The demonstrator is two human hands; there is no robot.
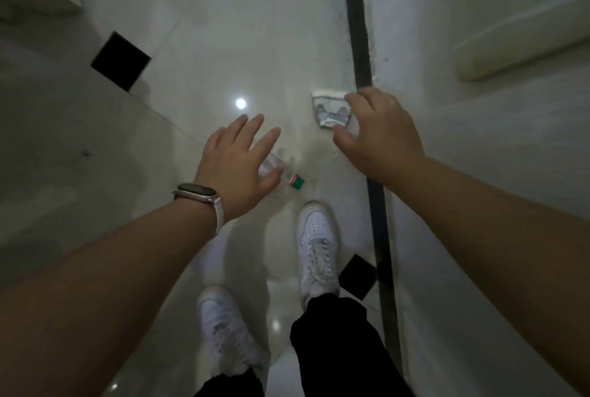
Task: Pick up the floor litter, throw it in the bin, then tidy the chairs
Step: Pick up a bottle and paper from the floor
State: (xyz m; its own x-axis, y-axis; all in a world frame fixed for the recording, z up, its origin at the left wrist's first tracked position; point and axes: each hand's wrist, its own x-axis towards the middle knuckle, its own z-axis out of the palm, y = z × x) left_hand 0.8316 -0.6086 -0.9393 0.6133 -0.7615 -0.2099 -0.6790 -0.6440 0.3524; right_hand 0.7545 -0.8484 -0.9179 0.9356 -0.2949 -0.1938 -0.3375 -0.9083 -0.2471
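Both hands' fingers (265,142) splayed, empty: left hand (233,166) over bottle (295,181), right hand (380,134) over wrapper (329,109).

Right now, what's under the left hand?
A clear plastic bottle with a green cap lies on the pale tiled floor beneath the left hand. The palm covers its base end; contact cannot be told.

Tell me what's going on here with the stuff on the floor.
A person is bending over the tiled floor, reaching for litter with both hands. The left hand, fingers spread, is above a clear bottle with a green cap. The right hand, fingers curved, hovers at a crumpled wrapper. Neither piece looks gripped yet.
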